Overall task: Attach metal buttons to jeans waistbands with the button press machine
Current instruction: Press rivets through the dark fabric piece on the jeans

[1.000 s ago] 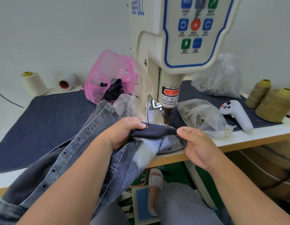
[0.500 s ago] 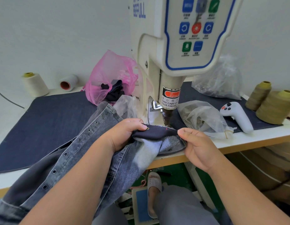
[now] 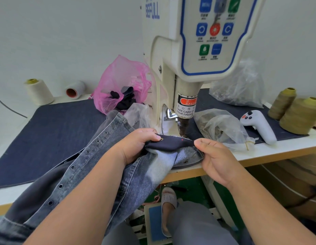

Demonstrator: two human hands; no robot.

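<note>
Left hand [image 3: 136,147] is gripping the dark waistband [image 3: 176,143] at its left end, thumb lying over the fabric just beside a small metal button [image 3: 161,138]. Right hand [image 3: 214,160] is pinching the waistband's right end, fingers curled under the cloth. Between them the band is lying stretched at the table edge [image 3: 259,152], right under the press head [image 3: 182,127] of the button press machine [image 3: 171,59]; a red dot is showing on the cloth there. The rest of the jeans [image 3: 93,167] is draping down left, over the lap. Clear bag of hardware [image 3: 222,128] and a white controller [image 3: 259,126] are sitting to the right.
</note>
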